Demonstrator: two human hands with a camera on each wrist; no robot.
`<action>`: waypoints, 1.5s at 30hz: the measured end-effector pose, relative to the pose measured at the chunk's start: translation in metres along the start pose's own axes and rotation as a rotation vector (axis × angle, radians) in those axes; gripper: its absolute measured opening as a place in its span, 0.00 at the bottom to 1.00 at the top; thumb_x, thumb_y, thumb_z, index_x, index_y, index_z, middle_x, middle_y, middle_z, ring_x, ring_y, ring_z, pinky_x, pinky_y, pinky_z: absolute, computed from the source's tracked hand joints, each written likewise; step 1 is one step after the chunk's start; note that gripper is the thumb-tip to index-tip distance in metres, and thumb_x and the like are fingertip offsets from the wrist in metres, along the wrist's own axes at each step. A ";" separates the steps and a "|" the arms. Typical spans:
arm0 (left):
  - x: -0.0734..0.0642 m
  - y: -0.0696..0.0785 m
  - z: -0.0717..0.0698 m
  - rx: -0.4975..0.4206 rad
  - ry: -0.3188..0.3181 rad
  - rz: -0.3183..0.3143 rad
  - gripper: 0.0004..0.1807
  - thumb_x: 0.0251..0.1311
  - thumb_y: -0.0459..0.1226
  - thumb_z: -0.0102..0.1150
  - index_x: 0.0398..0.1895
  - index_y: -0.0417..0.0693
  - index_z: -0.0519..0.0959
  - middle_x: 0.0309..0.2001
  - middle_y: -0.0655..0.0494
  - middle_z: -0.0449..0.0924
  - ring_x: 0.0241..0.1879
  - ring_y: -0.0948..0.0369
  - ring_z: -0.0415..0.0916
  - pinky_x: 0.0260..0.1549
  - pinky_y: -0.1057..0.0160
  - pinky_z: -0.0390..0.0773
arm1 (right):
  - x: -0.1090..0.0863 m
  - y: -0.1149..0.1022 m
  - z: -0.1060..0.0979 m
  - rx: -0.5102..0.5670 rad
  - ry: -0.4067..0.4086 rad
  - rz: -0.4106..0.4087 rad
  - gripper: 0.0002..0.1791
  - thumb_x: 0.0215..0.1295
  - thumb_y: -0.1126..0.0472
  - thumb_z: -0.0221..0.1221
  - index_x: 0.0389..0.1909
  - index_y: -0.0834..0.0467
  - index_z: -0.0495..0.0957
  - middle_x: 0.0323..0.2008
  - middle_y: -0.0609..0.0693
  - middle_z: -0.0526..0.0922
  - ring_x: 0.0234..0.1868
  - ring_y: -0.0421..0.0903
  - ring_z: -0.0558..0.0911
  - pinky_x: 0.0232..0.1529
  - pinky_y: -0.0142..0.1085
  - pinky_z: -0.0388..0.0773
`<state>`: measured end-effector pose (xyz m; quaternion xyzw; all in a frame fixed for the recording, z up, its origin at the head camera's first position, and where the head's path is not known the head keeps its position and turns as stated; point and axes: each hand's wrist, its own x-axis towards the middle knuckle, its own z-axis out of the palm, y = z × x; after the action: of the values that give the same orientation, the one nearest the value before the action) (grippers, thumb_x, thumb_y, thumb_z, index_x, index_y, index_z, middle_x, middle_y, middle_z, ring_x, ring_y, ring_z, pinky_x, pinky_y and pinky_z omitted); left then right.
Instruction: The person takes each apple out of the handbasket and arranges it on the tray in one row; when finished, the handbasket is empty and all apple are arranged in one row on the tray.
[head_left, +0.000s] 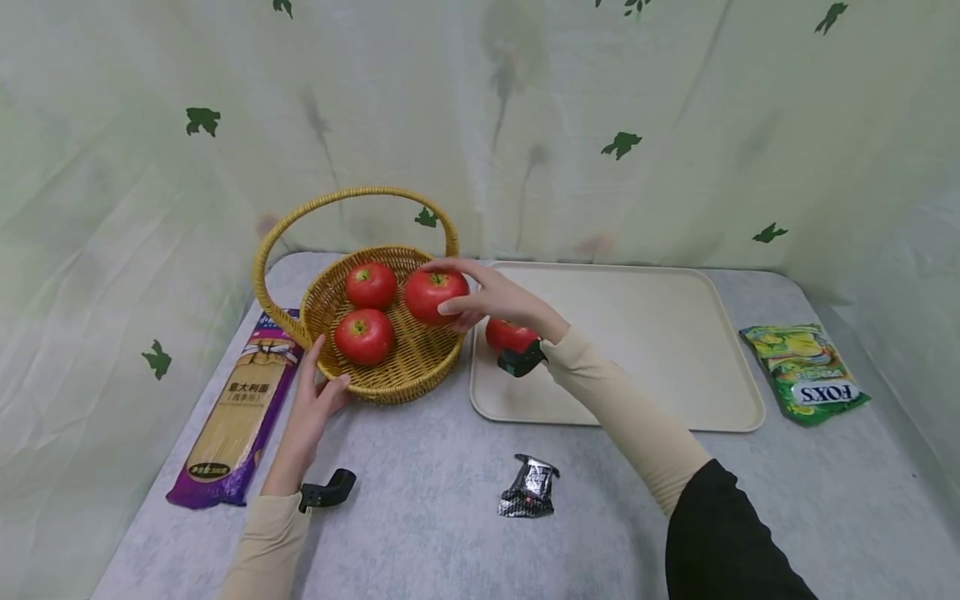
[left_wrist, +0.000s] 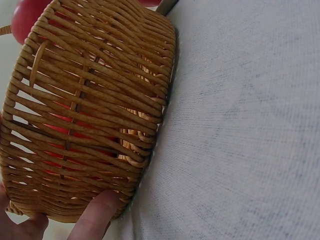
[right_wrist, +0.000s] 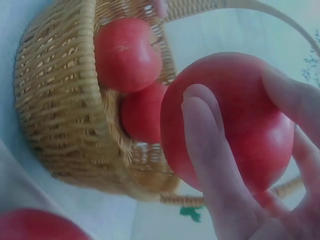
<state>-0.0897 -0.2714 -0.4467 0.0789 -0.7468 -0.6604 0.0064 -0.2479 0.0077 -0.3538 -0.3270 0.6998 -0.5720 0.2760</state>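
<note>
My right hand [head_left: 487, 296] grips a red apple [head_left: 435, 297] over the right side of a round wicker basket [head_left: 420, 367]. In the right wrist view the thumb lies across this apple [right_wrist: 245, 125], with fingers round its far side. Two more apples, one behind [head_left: 371, 286] and one in front [head_left: 364, 337], lie inside the basket. My left hand [head_left: 311, 417] holds the basket's left front edge. The left wrist view shows its thumb [left_wrist: 100, 212] against the woven outer wall. Another apple [head_left: 510, 335] sits on the beige tray [head_left: 637, 333], partly hidden by the right wrist.
A purple spaghetti packet [head_left: 232, 417] lies left of the basket. The basket's tall handle [head_left: 360, 192] arches above it. A small black-and-silver wrapped packet [head_left: 529, 487] lies in front of the tray, a green FOX'S bag [head_left: 806, 372] to its right. A patterned curtain [head_left: 555, 125] hangs behind.
</note>
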 end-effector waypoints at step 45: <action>-0.001 0.001 0.003 0.004 0.007 0.007 0.38 0.73 0.37 0.44 0.77 0.61 0.37 0.75 0.54 0.28 0.68 0.44 0.49 0.57 0.57 0.68 | -0.139 0.088 -0.087 -0.188 0.239 0.231 0.32 0.62 0.60 0.63 0.67 0.49 0.66 0.64 0.56 0.59 0.36 0.59 0.81 0.35 0.47 0.81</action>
<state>-0.0893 -0.2683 -0.4456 0.0787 -0.7483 -0.6585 0.0112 -0.2382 0.1810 -0.4213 -0.1986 0.8107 -0.5035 0.2232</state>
